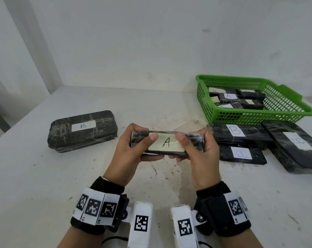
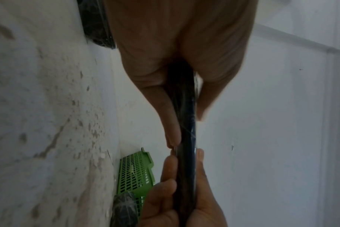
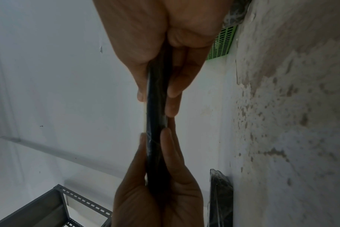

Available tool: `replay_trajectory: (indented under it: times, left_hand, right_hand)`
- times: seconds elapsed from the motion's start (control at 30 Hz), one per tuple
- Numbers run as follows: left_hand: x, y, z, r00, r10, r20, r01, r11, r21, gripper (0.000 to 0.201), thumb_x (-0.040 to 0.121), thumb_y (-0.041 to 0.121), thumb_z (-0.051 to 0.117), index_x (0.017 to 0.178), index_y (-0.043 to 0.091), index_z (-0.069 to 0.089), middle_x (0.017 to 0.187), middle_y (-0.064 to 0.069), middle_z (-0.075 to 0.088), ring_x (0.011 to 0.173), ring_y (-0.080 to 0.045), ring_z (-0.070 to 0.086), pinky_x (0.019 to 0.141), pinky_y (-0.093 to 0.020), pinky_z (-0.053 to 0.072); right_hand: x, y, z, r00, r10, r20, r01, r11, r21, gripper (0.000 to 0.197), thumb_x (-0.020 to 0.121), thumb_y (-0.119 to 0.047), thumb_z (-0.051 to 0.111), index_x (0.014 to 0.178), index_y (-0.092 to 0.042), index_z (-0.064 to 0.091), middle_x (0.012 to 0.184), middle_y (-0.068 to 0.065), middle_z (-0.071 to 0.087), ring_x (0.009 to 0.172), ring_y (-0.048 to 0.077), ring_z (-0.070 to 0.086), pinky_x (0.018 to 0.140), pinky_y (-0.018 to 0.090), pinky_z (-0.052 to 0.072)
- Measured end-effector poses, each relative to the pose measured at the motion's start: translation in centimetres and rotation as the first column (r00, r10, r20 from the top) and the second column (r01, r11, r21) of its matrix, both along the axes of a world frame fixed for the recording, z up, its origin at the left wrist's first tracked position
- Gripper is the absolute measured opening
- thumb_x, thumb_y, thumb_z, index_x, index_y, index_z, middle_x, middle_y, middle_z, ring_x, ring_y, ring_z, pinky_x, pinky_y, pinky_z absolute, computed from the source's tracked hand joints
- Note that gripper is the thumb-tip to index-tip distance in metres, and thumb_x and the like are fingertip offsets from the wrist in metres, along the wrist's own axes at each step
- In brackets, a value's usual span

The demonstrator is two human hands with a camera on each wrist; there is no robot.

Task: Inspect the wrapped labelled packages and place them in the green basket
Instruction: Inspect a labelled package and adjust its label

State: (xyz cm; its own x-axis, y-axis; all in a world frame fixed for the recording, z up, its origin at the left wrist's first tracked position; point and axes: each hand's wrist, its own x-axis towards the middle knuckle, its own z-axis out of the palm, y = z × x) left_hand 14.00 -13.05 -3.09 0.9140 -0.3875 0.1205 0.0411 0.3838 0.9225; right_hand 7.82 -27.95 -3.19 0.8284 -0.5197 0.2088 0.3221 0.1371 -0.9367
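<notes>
Both hands hold one wrapped package [image 1: 167, 143] marked A above the middle of the table [image 1: 44, 176], near its front. The left hand [image 1: 128, 153] grips the package's left end, thumb laid on the label's left edge and fingers curled under. The right hand [image 1: 200, 151] grips the right end the same way, thumb on the label's right edge. The wrist views show the package edge-on, pinched between thumbs and fingers, with the fingertips of the two hands almost meeting at its middle.

The basket [image 1: 259, 115] stands far right, close to the wall [image 1: 151, 42], and already holds several labelled packages; its right half looks bare. Three packages marked B lie just in front of it: one [image 1: 239, 135] against its near wall, a smaller one [image 1: 243, 154] nearer, and one [image 1: 295, 147] at the right edge of view. They crowd the straight way from the hands to the basket's near rim.

A larger B package [image 1: 82, 130] lies alone, left and farther back. Bare tabletop stretches between it and the hands, and along the near edge.
</notes>
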Motion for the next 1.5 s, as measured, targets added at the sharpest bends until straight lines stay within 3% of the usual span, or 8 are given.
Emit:
replay_trajectory:
  times: [0.27, 0.7, 0.8, 0.93, 1.1, 1.17, 1.27, 1.5]
  left_hand:
    - [0.7, 0.6, 0.1, 0.998, 0.068, -0.013, -0.068, 0.997, -0.035, 0.035, 0.075, 0.009, 0.080, 0.094, 0.009, 0.051, 0.091, -0.007, 0.065, 0.092, -0.031, 0.072, 0.058, -0.032, 0.060]
    - [1.1, 0.9, -0.5, 0.996, -0.042, -0.078, 0.033, 0.992, -0.119, 0.047, 0.075, -0.006, 0.072, 0.108, 0.013, 0.044, 0.109, -0.012, 0.072, 0.098, -0.027, 0.072, 0.069, -0.032, 0.060]
    - [1.4, 1.0, -0.4, 0.991, -0.069, -0.111, 0.052, 0.988, -0.149, 0.039, 0.081, 0.017, 0.070, 0.114, 0.005, 0.052, 0.111, -0.016, 0.067, 0.103, -0.027, 0.069, 0.078, -0.035, 0.059]
    - [1.2, 0.9, 0.2, 0.967, -0.150, -0.207, 0.125, 0.984, -0.126, 0.062, 0.091, 0.051, 0.050, 0.125, -0.001, 0.057, 0.124, -0.019, 0.067, 0.114, -0.033, 0.066, 0.084, -0.042, 0.060]
    - [1.2, 0.5, -0.3, 0.989, -0.082, -0.120, 0.069, 0.992, -0.107, 0.023, 0.101, 0.024, 0.040, 0.097, 0.004, 0.051, 0.107, -0.017, 0.070, 0.097, -0.033, 0.072, 0.081, -0.037, 0.060]
    - [1.3, 0.6, -0.4, 0.998, -0.032, -0.052, 0.028, 0.996, -0.088, 0.018, 0.101, 0.018, 0.040, 0.089, 0.006, 0.047, 0.099, -0.012, 0.070, 0.096, -0.029, 0.072, 0.083, -0.033, 0.059]
    - [1.2, 0.6, -0.6, 1.000, 0.000, 0.016, 0.001, 0.998, -0.070, 0.018, 0.100, 0.019, 0.046, 0.088, 0.006, 0.045, 0.093, -0.008, 0.070, 0.099, -0.028, 0.070, 0.085, -0.034, 0.058]
    - [1.0, 0.6, -0.5, 1.000, -0.020, 0.002, 0.020, 0.998, -0.057, 0.016, 0.087, 0.022, 0.055, 0.084, 0.009, 0.046, 0.108, -0.017, 0.070, 0.102, -0.030, 0.070, 0.085, -0.039, 0.059]
  right_hand:
    - [-0.1, -0.4, 0.3, 0.970, 0.242, -0.021, -0.242, 0.970, -0.014, 0.039, 0.076, -0.020, 0.072, 0.103, -0.010, 0.045, 0.084, 0.008, 0.072, 0.050, 0.026, 0.064, 0.041, 0.026, 0.048]
    - [0.3, -1.3, -0.5, 0.960, 0.281, 0.009, -0.281, 0.960, 0.018, 0.033, 0.089, 0.004, 0.062, 0.110, -0.020, 0.052, 0.079, 0.006, 0.063, 0.052, 0.017, 0.054, 0.043, 0.024, 0.044]
    - [0.3, -1.5, -0.8, 0.974, 0.228, 0.014, -0.228, 0.974, 0.016, 0.045, 0.087, 0.006, 0.063, 0.117, -0.024, 0.047, 0.076, 0.007, 0.062, 0.053, 0.019, 0.056, 0.043, 0.024, 0.044]
    - [0.4, -1.7, -0.7, 0.982, 0.191, 0.014, -0.190, 0.982, -0.020, 0.036, 0.085, 0.007, 0.066, 0.106, -0.019, 0.052, 0.082, 0.005, 0.067, 0.056, 0.021, 0.064, 0.044, 0.025, 0.047]
    - [0.7, -2.0, -1.1, 0.978, 0.206, 0.028, -0.206, 0.979, 0.003, 0.031, 0.082, -0.006, 0.073, 0.108, -0.020, 0.061, 0.094, 0.001, 0.070, 0.080, 0.024, 0.069, 0.058, 0.027, 0.056]
    - [1.0, -1.7, -1.3, 0.963, 0.271, 0.013, -0.271, 0.957, 0.105, 0.050, 0.073, -0.032, 0.084, 0.115, -0.020, 0.060, 0.104, 0.005, 0.067, 0.088, 0.024, 0.067, 0.065, 0.030, 0.057]
    - [1.3, -1.3, -1.6, 0.967, 0.254, 0.024, -0.254, 0.952, 0.173, 0.071, 0.064, -0.066, 0.078, 0.110, -0.016, 0.060, 0.101, 0.007, 0.067, 0.087, 0.022, 0.067, 0.067, 0.030, 0.057]
    - [1.0, -1.1, -1.4, 0.983, 0.135, 0.124, -0.140, 0.989, 0.037, 0.028, 0.097, -0.035, 0.047, 0.090, -0.008, 0.051, 0.078, -0.001, 0.064, 0.068, 0.012, 0.059, 0.061, 0.021, 0.049]
